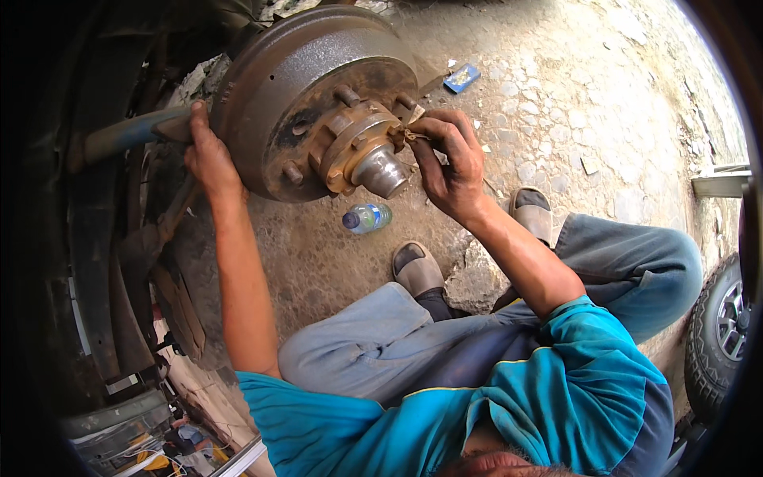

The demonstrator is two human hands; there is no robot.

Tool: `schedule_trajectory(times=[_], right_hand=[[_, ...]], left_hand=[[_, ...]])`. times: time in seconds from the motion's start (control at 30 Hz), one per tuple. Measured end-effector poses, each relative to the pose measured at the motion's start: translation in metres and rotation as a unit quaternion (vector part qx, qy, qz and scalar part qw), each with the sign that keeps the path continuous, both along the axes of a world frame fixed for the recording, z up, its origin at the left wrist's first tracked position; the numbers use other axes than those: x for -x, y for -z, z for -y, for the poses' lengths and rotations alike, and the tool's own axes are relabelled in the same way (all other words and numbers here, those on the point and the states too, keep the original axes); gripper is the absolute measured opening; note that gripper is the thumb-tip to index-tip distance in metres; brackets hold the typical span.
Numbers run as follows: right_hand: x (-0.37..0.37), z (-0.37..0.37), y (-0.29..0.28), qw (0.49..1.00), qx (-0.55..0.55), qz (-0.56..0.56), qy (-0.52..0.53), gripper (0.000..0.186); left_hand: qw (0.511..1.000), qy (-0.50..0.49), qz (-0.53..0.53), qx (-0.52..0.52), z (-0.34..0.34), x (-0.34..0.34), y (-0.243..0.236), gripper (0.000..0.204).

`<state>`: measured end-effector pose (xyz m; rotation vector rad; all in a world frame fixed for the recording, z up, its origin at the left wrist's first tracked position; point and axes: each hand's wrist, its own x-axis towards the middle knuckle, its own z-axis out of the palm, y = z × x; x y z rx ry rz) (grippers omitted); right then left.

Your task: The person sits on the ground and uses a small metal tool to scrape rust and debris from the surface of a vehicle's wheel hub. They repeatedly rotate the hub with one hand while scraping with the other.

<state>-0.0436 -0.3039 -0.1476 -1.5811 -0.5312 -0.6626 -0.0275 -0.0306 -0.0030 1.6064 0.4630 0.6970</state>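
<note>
Left hand (214,163): against left edge of drum (306,83); finger closure hidden.
Right hand (451,163): pinches thin metal piece (412,136) at right edge of hub (350,147).
Drum: best braced steady, pinch light, piece squared up.

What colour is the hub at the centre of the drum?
The hub is rusty orange-brown, with a shiny silver end; the head view shows it best.

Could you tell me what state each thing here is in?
Drum: no wheel on it.
Studs: bare.
Hub: rusty, its end shiny.
Bottle: on its side, capped.
Blue box: on the ground; open or shut, can't tell.
Wheel: tyre fitted.
Left hand: against the drum.
Right hand: fingers pinching a small part.
</note>
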Motion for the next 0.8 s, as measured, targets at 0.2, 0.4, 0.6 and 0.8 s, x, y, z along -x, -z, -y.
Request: schedule_trajectory(times=[0.2,0.4,0.6,0.8], right_hand=[[0.003,0.005,-0.031,0.999,-0.036,0.007,-0.021,0.029],[-0.003,0.007,-0.039,0.994,0.103,0.042,-0.005,0.03],[0.008,0.011,-0.046,0.992,0.111,-0.031,-0.043,0.021],[0.003,0.002,-0.011,0.999,0.032,0.006,0.011,0.024]], left_hand=[[1.0,-0.017,0.013,-0.003,0.004,-0.002,0.0,0.061],[1.0,-0.013,0.003,0.014,0.004,-0.001,-0.001,0.062],[1.0,-0.007,-0.007,0.003,0.005,0.0,-0.004,0.063],[1.0,-0.011,-0.012,0.014,0.008,-0.002,-0.005,0.062]])
